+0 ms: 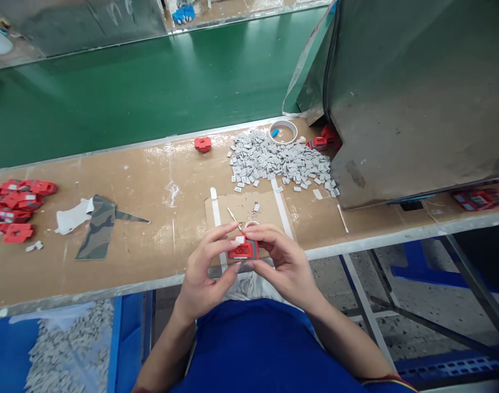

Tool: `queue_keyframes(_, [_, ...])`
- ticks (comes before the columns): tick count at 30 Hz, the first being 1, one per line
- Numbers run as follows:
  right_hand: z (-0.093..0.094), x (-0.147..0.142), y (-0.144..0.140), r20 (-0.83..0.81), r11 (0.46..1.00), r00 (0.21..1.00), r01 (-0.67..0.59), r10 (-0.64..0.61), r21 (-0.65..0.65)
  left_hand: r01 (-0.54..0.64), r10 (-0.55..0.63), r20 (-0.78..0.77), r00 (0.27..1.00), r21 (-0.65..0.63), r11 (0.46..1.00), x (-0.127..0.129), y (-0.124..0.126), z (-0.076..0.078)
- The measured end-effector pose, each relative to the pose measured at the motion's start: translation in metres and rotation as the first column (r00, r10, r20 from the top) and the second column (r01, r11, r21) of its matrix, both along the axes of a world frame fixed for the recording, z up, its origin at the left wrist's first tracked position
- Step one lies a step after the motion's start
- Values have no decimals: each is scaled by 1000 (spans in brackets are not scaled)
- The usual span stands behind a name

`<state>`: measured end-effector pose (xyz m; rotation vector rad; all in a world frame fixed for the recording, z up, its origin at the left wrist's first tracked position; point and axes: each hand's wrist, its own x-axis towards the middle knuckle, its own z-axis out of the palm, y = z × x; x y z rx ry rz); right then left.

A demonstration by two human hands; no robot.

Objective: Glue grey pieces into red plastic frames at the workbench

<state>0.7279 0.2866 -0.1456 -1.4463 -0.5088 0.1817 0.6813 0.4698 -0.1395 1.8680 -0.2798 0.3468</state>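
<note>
Between both hands, over the front edge of the bench, is a small red and grey plastic part (244,250) with a light tab on its top. My left hand (211,266) pinches its left side with thumb and fingers. On the opposite side my right hand (284,265) grips it with thumb below and fingers above. Just beyond the fingers, a single grey piece (256,207) and a cotton swab (232,214) lie on a taped cardboard sheet (249,202). A large heap of small grey pieces (274,158) spreads farther back.
Red parts are piled at the left (16,202), with one red part (202,144) near the back edge. A camouflage scrap (97,226), a tape roll (283,132) and another swab (343,218) lie about. A metal housing (417,109) stands right; a green belt (151,93) runs behind.
</note>
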Motion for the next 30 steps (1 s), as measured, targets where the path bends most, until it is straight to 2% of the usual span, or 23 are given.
queue_keyframes(3, [-7,-5,6,-160,982,985,-31,62,188,16,-16,-5,1000,-45,999,-2,-1,-8])
queue_keyframes(5, [-10,-7,8,-177,976,982,-31,70,213,22,-22,2,1000,-21,1000,-3,1,-11])
queue_keyframes(8, [-5,-5,4,-44,998,999,-9,12,63,31,-32,16,999,39,999,-4,6,-12])
queue_keyframes(10, [2,-2,0,90,998,996,19,-14,-56,37,-38,20,999,70,997,-4,9,-10])
queue_keyframes(12, [10,0,-4,201,992,979,48,-23,-121,38,-44,48,998,121,992,-4,12,-8])
queue_keyframes(16, [17,-1,-4,326,982,945,91,-33,-164,30,-55,115,992,212,977,-1,13,-4])
queue_keyframes(24, [18,-5,0,460,948,884,217,-90,-232,52,-72,90,993,215,975,3,11,0])
queue_keyframes(30, [21,1,-6,533,908,845,196,34,-369,115,-124,27,992,222,968,8,13,4])
